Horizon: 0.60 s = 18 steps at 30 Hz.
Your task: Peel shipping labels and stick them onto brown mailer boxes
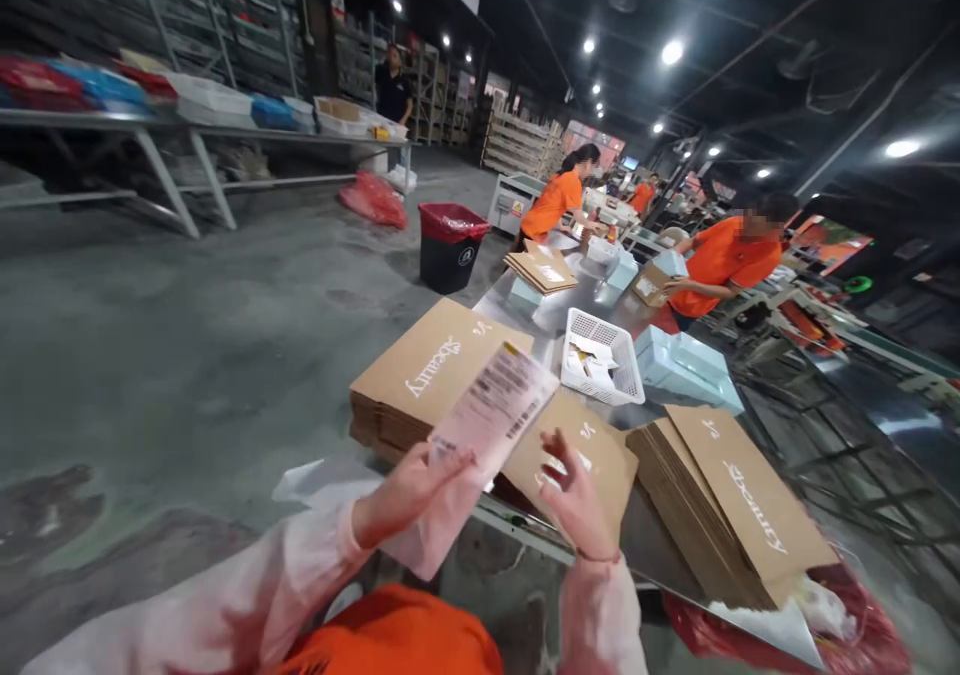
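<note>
The label (499,395) is up in the air, tilted, in front of the person and over the near left part of the surface (544,315). The left hand (420,490) has it pinched by its lower end, thumb on top, and a pale sheet (435,530) hangs below that grip, short of the near edge. Whether the two are joined, I can't tell from here. The right hand (576,500) is bare, apart from the label, its fingers (553,450) parted and loosely curled above the middle carton (600,445), which lies flat by the near edge.

To my eye the step in hand is readying the label, perhaps freeing it from its backing. The next move would seem to call for the right fingers to take the label's free side, so that it can be held taut and square.

On the near left corner sits a stack of flat cartons (442,355); toward the near right corner, another stack (750,505) leans over, fanned. Behind the middle carton stands a white basket (600,350) with papers inside, pale blue boxes (690,365) beside it toward the right edge. Farther along, a co-worker (724,265) in orange handles a brown box (651,283).
</note>
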Motion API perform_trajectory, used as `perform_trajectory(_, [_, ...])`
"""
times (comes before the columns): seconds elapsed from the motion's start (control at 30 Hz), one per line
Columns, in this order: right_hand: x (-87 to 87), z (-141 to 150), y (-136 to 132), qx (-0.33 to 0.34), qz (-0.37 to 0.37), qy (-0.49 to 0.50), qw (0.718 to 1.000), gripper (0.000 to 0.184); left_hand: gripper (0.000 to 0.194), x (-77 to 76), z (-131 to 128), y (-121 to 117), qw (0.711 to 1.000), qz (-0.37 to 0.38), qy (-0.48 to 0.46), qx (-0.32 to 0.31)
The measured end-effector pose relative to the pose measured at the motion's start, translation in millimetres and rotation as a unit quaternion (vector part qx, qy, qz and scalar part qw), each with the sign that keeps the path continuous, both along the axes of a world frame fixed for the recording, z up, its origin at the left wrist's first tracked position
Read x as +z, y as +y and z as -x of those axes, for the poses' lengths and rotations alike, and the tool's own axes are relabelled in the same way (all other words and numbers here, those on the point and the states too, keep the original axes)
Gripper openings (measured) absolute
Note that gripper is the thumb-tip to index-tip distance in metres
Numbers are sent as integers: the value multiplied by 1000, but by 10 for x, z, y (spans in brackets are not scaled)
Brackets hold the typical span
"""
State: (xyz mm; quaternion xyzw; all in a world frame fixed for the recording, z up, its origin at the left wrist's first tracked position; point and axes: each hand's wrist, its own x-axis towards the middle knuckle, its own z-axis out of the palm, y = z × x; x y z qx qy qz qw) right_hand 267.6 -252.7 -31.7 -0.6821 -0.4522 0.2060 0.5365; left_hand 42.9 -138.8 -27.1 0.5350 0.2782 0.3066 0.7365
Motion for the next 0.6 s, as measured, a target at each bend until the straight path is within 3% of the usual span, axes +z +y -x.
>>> perform_trajectory(0.03, [7, 250, 127, 55, -21, 68, 996, 79, 58, -40, 3, -44, 999, -10, -7, -48])
perform_trajectory(0.1, [3, 671, 313, 42, -36, 149, 987, 62, 61, -63, 45, -55, 990, -35, -32, -131])
perform_trajectory(0.17, [-26, 927, 405, 34, -10, 178, 983, 53, 70, -32, 119, 26, 984, -42, -62, -163])
perform_trajectory(0.23, [-47, 1020, 449, 104, 35, 177, 978, 51, 70, 3, 186, 137, 992, -37, -54, -111])
perform_trajectory(0.3, [-17, 1005, 495, 159, 56, 155, 973, 49, 60, 7, 217, 216, 999, -40, -4, -19])
perform_trajectory(0.37, [70, 949, 557, 171, 57, 122, 976, 47, 54, -32, 209, 237, 997, -50, 49, 45])
perform_trajectory(0.47, [218, 884, 642, 183, 87, 57, 978, 40, 59, -143, 167, 195, 993, -33, 76, 90])
perform_trajectory(0.6, [255, 831, 801, 180, 93, 2, 979, 33, 69, -307, 114, 186, 980, -11, 90, 175])
